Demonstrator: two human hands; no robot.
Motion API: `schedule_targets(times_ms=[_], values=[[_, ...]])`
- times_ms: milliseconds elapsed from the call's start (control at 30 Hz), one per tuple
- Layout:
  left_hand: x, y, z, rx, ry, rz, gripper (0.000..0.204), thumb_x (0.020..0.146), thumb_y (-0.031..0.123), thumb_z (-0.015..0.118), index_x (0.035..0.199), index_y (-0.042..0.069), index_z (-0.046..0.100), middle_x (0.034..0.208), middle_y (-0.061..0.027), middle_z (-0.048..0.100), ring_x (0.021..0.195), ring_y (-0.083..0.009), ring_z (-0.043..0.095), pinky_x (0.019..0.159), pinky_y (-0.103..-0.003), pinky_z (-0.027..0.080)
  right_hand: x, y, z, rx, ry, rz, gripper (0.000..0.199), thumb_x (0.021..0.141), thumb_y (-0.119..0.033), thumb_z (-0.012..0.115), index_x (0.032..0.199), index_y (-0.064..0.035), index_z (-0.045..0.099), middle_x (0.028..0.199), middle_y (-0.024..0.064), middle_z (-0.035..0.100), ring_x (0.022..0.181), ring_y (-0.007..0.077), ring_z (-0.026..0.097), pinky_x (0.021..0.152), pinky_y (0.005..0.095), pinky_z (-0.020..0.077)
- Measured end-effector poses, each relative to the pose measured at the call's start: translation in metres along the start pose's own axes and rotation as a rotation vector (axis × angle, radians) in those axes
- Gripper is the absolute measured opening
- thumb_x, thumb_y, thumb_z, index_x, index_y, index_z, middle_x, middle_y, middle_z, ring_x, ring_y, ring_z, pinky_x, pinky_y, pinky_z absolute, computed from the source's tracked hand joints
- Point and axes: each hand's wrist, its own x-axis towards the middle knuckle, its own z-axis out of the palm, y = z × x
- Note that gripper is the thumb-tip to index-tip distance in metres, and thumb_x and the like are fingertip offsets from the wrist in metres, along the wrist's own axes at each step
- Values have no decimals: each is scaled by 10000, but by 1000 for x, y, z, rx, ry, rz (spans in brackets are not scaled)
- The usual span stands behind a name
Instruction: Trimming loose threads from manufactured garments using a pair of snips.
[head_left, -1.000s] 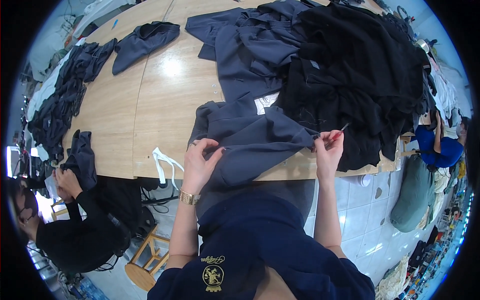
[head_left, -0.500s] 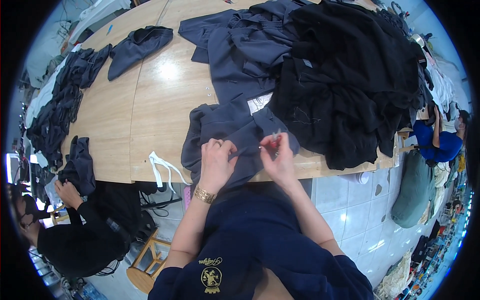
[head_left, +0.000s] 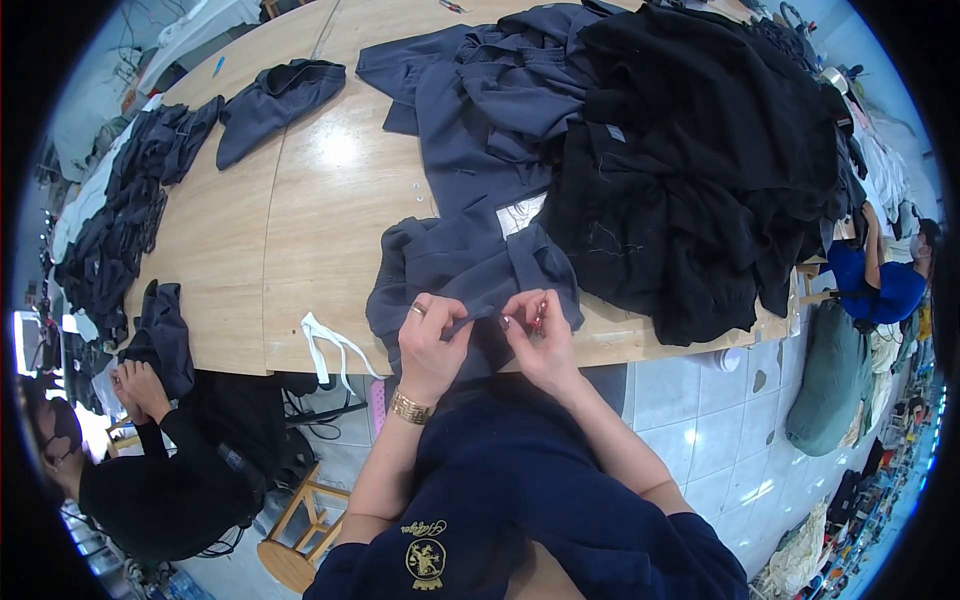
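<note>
A slate-blue garment (head_left: 455,270) lies bunched at the near edge of the wooden table (head_left: 300,220). My left hand (head_left: 432,335), with a ring and a gold bracelet, pinches a fold of its hem. My right hand (head_left: 532,330) grips the same hem a few centimetres to the right and also holds a small tool, perhaps thread snips, whose shape is unclear. Both hands sit close together over the table's front edge.
A big heap of black garments (head_left: 700,170) fills the right of the table, with more slate-blue pieces (head_left: 480,100) behind. A white cord (head_left: 325,340) hangs off the front edge. One person in black (head_left: 160,470) sits lower left; another in blue (head_left: 885,280) at far right.
My hands, spread wide holding the cloth a second ago, have come together at the garment's hem. The garment is now bunched instead of stretched out.
</note>
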Motion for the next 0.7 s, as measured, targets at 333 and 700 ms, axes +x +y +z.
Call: schedule_targets(times_ms=[333, 700], values=[[1, -2, 2, -41, 30, 170, 212, 592, -67, 682, 733, 48, 574, 759, -75, 553, 722, -247, 574, 609, -325, 477, 9, -3, 4, 105, 17, 25, 210, 793, 92, 543, 838, -31, 379, 815, 90, 530, 704, 128, 477, 672, 240, 427], [-9, 3, -9, -25, -211, 81, 218, 587, 16, 724, 742, 79, 584, 727, -56, 537, 705, -224, 569, 604, -320, 470, 22, -1, -12, -280, 77, -18, 156, 851, -40, 573, 918, -20, 434, 759, 118, 573, 686, 221, 605, 603, 321, 462]])
